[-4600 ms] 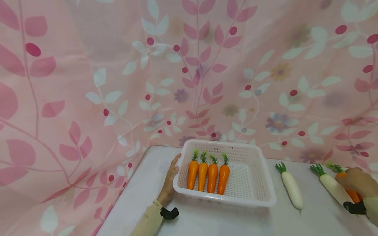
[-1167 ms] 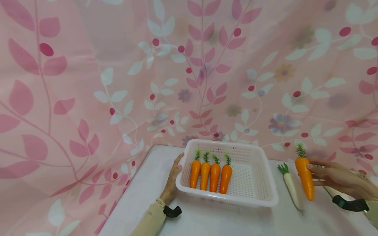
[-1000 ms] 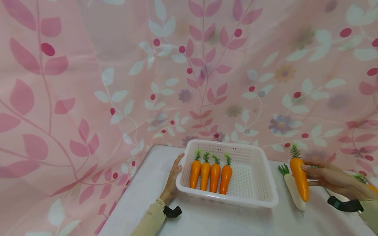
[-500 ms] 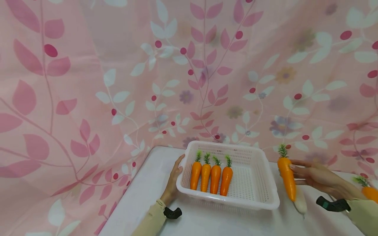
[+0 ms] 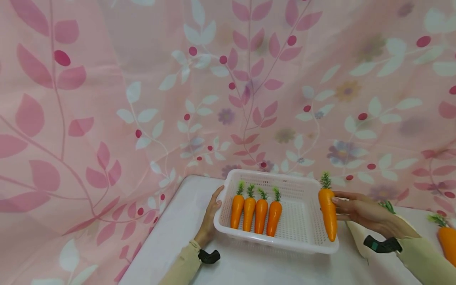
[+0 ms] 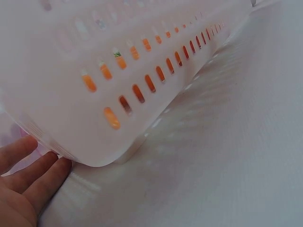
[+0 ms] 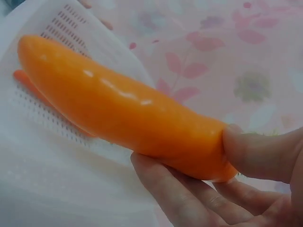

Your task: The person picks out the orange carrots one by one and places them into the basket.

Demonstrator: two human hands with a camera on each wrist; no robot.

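Observation:
My right hand pinches an orange carrot with a green leafy top, thumb on one side and fingers on the other. The carrot hangs above the right rim of a white perforated plastic basket, its tip pointing down towards me. In the right wrist view the grip on the carrot is near its thick end. My left hand rests against the basket's left side; in the left wrist view its fairly straight fingers touch the corner. Several carrots lie side by side in the basket's left half.
A white radish lies on the white table right of the basket. Behind my right wrist, green leaves of another radish show. One more carrot is at the right edge. A pink floral curtain hangs behind.
My right hand took hold of a carrot at the far right and has carried it leftward past the radishes to the basket's right rim. The left hand stays at the basket.

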